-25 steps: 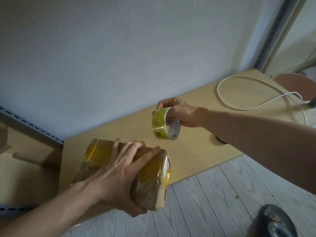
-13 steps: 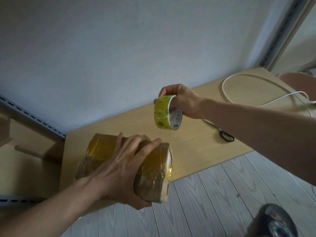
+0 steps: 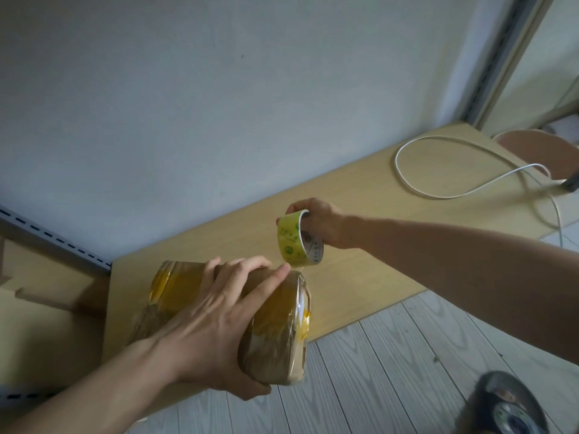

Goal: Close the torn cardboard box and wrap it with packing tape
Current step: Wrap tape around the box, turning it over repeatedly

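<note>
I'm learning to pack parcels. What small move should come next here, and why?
Probably carry the tape roll down over the right end of the box, laying another band. The right hand holds the roll just above it, a thin strip seems to link them, and the left hand grips the box steady.

Room and furnishings, dim even light.
A plain pale wall stood behind a light wooden desk; pale grey floorboards ran below its front edge. A white cable looped near the surface's far right corner; a slotted metal rail crossed the wall at left.
</note>
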`<state>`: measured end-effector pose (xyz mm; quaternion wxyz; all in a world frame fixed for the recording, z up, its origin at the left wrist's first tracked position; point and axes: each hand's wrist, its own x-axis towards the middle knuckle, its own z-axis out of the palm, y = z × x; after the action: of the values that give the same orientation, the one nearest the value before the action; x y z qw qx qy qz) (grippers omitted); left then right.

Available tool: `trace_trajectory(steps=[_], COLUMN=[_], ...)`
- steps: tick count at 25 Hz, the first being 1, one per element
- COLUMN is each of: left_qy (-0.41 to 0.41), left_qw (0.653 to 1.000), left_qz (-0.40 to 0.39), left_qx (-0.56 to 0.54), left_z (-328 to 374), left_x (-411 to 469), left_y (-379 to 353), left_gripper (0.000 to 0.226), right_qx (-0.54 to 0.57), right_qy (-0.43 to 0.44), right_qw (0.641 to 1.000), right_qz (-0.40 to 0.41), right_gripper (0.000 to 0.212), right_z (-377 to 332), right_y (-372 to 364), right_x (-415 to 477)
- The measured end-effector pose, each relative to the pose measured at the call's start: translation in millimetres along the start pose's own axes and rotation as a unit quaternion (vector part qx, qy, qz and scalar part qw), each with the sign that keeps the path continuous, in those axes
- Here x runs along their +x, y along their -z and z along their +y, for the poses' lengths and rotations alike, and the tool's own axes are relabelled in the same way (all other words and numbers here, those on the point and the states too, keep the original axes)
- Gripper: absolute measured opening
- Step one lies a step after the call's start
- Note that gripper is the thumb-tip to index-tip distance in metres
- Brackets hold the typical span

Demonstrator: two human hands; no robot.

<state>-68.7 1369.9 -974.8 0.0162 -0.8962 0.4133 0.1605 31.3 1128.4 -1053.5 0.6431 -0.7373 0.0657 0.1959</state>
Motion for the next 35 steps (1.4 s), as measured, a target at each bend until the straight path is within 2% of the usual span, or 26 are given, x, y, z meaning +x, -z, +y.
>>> trace_trajectory(steps=[3, 7, 11, 15, 17, 21, 24, 28, 32, 35], left_qy=[0.005, -0.029, -0.052, -0.018, 0.002, 0.014, 0.019, 0.021, 0.066, 0.079], left_qw=[0.997, 0.993, 0.994, 0.999, 0.999, 0.998, 0.997, 0.998, 0.994, 0.992], left_qz=[-0.082, -0.117, -0.092, -0.04, -0.007, 0.025, 0.041, 0.04, 0.056, 0.07], left_qx=[0.012, -0.003, -0.006, -0.029, -0.041, -0.052, -0.056, -0.054, -0.072, -0.067], left_z=[1, 0, 2, 5, 3, 0, -1, 1, -1, -1], left_x=[6, 21, 29, 31, 34, 34, 34, 35, 42, 44], left_y=[16, 25, 23, 16, 13, 8, 6, 5, 5, 4], left_gripper=[0.152, 0.154, 0.149, 0.152, 0.156, 0.163, 0.164, 0.164, 0.162, 0.161], right_qx=[0.008, 0.022, 0.042, 0.039, 0.07, 0.109, 0.121, 0.108, 0.122, 0.125], right_qy=[-0.016, -0.049, -0.075, -0.078, -0.089, -0.118, -0.137, -0.156, -0.114, -0.113], right_qw=[1.0, 0.998, 0.996, 0.996, 0.994, 0.985, 0.982, 0.981, 0.986, 0.986], right_qz=[0.006, 0.03, 0.033, 0.022, -0.004, -0.056, -0.048, -0.044, -0.006, -0.012], right_gripper=[0.012, 0.015, 0.023, 0.007, 0.003, 0.009, 0.009, 0.025, 0.016, 0.02], right_z=[15, 24, 22, 9, -2, -16, -20, -26, -33, -21], right_y=[-1, -5, -2, 14, 29, 45, 44, 42, 49, 49], right_x=[-6, -21, -30, -25, -30, -50, -65, -84, -111, -131])
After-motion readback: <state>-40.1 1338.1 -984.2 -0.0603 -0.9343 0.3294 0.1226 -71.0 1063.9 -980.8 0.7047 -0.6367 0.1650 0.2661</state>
